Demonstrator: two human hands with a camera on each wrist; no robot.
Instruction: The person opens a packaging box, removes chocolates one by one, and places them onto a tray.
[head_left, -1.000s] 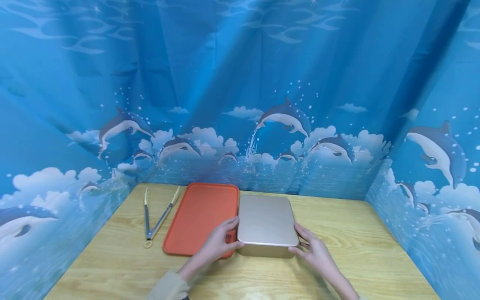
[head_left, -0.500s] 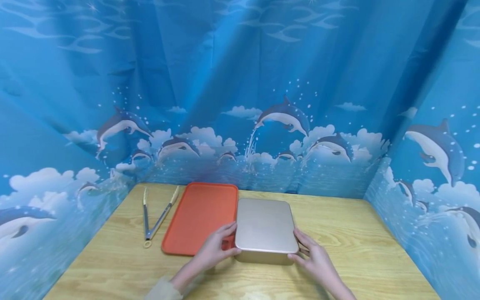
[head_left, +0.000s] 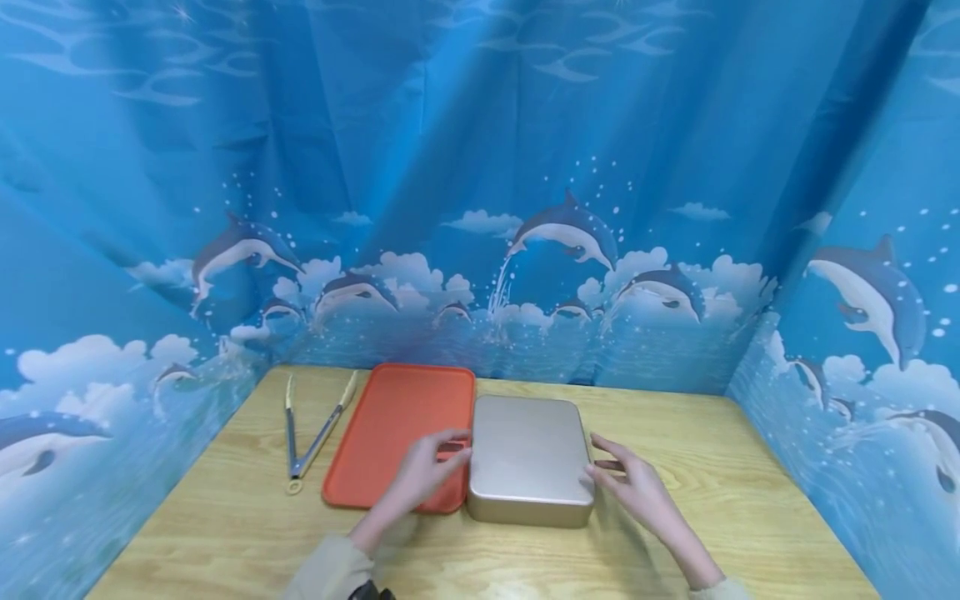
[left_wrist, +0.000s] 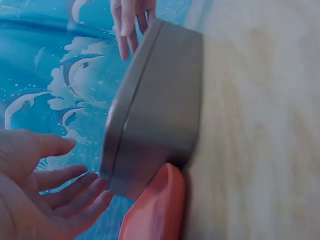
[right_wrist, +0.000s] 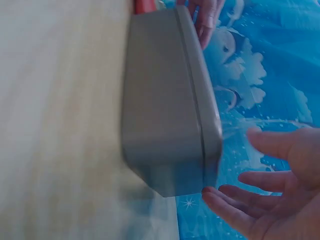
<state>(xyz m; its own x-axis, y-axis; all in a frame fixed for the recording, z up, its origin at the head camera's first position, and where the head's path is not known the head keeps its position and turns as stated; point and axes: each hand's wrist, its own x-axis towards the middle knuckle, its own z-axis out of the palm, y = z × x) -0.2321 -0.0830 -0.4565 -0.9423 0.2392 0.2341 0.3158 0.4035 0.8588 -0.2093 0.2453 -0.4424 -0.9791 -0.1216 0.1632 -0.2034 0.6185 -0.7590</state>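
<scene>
A gold-grey metal tin (head_left: pixel 531 454) with rounded corners and a lid, the seam visible in both wrist views, sits on the table; its contents are hidden. My left hand (head_left: pixel 422 468) is at its left side, above the orange tray (head_left: pixel 405 417). At the right side is my right hand (head_left: pixel 636 490). Loosely spread fingers show on the left hand (left_wrist: pixel 55 190) and the right hand (right_wrist: pixel 265 190) in the wrist views. Some fingertips are right by the lid's edge on each side; whether they touch it I cannot tell. Neither hand grips the tin.
Metal tongs (head_left: pixel 306 458) with pale tips lie spread at the left of the wooden table (head_left: pixel 697 467). The tray's right edge lies against the tin's left side. A blue dolphin-print curtain (head_left: pixel 450 167) encloses the table's back and sides.
The tin first slid a little toward me between both hands. Since then the hands have loosened from its sides and risen slightly to lid level, while the tin stayed put.
</scene>
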